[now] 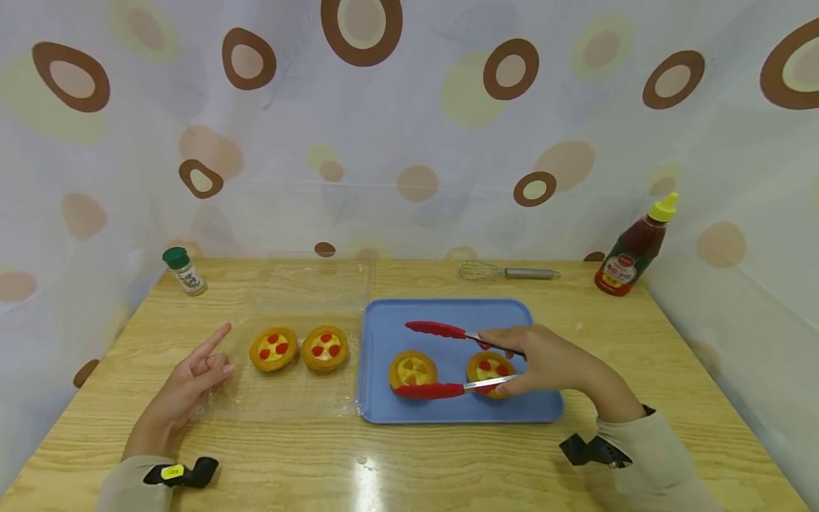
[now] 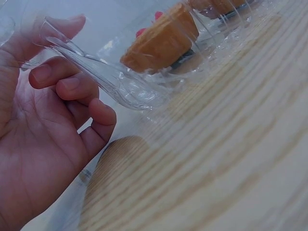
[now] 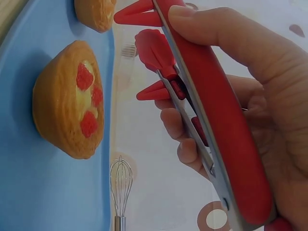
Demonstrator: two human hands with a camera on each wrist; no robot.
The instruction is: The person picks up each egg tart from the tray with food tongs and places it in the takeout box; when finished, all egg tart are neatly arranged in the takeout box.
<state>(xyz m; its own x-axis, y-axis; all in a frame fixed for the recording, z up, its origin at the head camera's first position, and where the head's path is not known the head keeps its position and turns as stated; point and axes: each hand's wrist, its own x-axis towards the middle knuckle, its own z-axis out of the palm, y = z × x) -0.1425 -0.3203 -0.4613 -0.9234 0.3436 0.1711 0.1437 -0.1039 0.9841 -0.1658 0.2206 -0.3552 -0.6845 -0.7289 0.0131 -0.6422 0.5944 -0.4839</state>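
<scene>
My right hand grips a pair of red-tipped metal tongs over the blue tray, thumb on one red-backed arm and fingers on the other. The tong arms stand wide apart with nothing between their tips. On the tray lie a tart with yellow wedges and a tart with red pieces; the tongs overlap both in the head view. My left hand pinches the near-left edge of a clear plastic container, its index finger extended. Inside sit two red-topped tarts, the left one and right one.
A whisk lies behind the tray. At the back right stands a sauce bottle with a yellow cap, and a green-capped shaker stands at the back left. A patterned curtain hangs behind the wooden table.
</scene>
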